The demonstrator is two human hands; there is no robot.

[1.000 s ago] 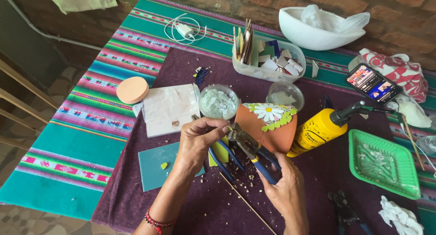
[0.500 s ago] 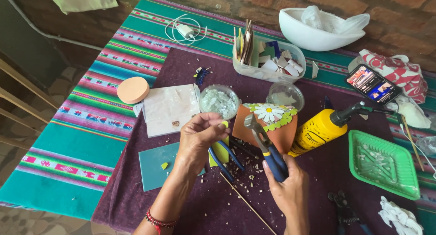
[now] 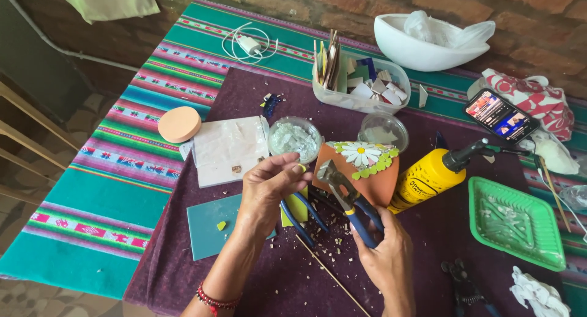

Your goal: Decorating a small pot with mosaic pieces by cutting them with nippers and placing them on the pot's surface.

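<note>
Head view: terracotta pot [image 3: 367, 179] beside nippers [image 3: 348, 197].

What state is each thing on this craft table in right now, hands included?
Left hand: pinching a tiny yellow-green chip.
Right hand: gripping blue-handled nippers, jaws slightly apart.
Terracotta pot: lying on its side, partly tiled.
Glue bottle: lying down.
Phone: screen lit.
Round tub: open.
Green tray: upright.

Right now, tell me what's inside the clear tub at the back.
The clear tub holds coloured tile pieces and upright flat sticks. Anything beneath the pile is covered.
</note>
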